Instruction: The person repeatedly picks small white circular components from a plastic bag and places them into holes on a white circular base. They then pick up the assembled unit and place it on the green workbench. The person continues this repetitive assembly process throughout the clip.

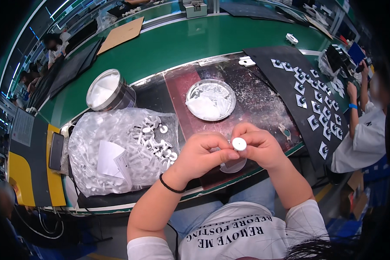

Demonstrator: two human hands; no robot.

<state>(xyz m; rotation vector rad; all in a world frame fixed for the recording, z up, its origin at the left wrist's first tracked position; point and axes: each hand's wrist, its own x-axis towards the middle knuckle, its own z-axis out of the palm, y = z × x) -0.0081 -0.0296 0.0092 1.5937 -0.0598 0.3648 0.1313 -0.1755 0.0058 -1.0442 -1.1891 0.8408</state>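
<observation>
Both my hands meet over the front edge of the bench, fingers closed around one small white plastic gear [239, 144]. My left hand [207, 152] pinches it from the left, thumb and fingertips against it. From the other side my right hand [259, 146] grips it between thumb and fingers. The gear's toothed round face shows; its other end is hidden by the fingers. Just beyond the hands lies a round clear dish [194, 113] with white grease [210, 104] smeared in it. To the left, an open clear plastic bag [84, 147] spills similar white gears with stems [154, 141].
An open tin [128, 96] of white paste stands behind the bag. A phone [56, 151] lies far left. At right, a black mat [268, 56] carries several small metal-and-black parts [314, 97]; a co-worker [364, 130] sits beyond it. A white part [291, 39] rests on the green surface.
</observation>
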